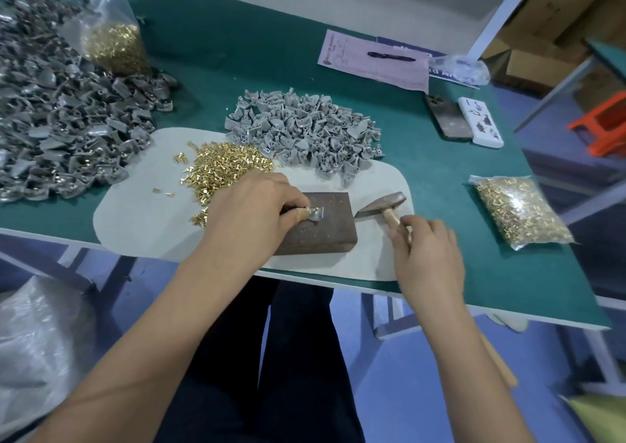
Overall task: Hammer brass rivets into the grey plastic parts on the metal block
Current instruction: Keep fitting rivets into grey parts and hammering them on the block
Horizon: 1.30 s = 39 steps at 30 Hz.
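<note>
Two hands, the left (252, 202) and the right (427, 249). One metal block (318, 229), one hammer (384, 207). Two heaps of grey parts (305, 131) (57, 120), one loose rivet pile (227, 168), two rivet bags (521, 210) (115, 46). One pen (391, 57), two phones (449, 119) (481, 126).

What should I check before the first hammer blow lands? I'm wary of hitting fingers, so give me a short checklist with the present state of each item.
1. Grey plastic part lies on the rusty brown metal block: ok.
2. Brass rivet seated in the part: something brass shows there, seating cannot tell.
3. Left hand fingertips clear of the strike spot: not ok, they pinch the part.
4. Right hand grips the wooden-handled steel hammer: ok, fingers curl round the handle.
5. Hammer raised over the part: not ok, its head lies low beside the block.
</note>
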Motion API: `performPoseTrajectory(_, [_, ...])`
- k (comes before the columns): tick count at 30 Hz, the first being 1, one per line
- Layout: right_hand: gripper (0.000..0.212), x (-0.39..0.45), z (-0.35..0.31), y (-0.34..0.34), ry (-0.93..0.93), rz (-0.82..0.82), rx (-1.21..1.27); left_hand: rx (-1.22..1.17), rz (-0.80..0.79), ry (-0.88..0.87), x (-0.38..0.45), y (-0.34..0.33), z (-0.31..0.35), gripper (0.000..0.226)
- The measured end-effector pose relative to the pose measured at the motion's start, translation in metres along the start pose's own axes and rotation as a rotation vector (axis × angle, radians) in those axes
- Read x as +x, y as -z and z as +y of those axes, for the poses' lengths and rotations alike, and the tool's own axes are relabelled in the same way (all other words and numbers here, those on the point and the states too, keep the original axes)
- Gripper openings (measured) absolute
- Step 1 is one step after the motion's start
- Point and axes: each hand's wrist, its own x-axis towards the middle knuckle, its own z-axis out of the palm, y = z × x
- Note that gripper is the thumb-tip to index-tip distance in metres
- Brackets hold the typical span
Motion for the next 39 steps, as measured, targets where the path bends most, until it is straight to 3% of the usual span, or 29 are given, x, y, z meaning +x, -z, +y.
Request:
performPoseTrajectory(4, [0.033,0.001,-0.005,0.008,0.026,0.108,-0.073,-0.026,-0.01,-0.013,0.002,0.001,0.0,0.012])
performPoseTrajectory(10, [0.035,-0.005,-0.015,0.029,0.11,-0.011,0.477,-0.083,-0.015,-0.06,-0.007,0.001,-0.003,0.011])
performPoseTrajectory(17, [0.015,-0.027,-0.028,0.025,0.316,-0.041,0.601,-0.127,-0.007,-0.072,-0.015,0.001,-0.009,0.013])
performPoseTrajectory(22, [0.017,-0.03,-0.031,0.024,0.324,0.018,0.478,-0.131,-0.016,-0.066,-0.011,0.0,-0.008,0.011])
performPoseTrajectory(27, [0.035,-0.032,-0.036,0.027,0.326,0.097,0.393,-0.155,-0.023,-0.014,-0.011,-0.002,-0.008,0.01])
performPoseTrajectory(39, [0.034,-0.029,-0.043,0.023,0.495,0.224,0.189,-0.177,-0.01,0.04,-0.011,0.0,-0.007,0.012])
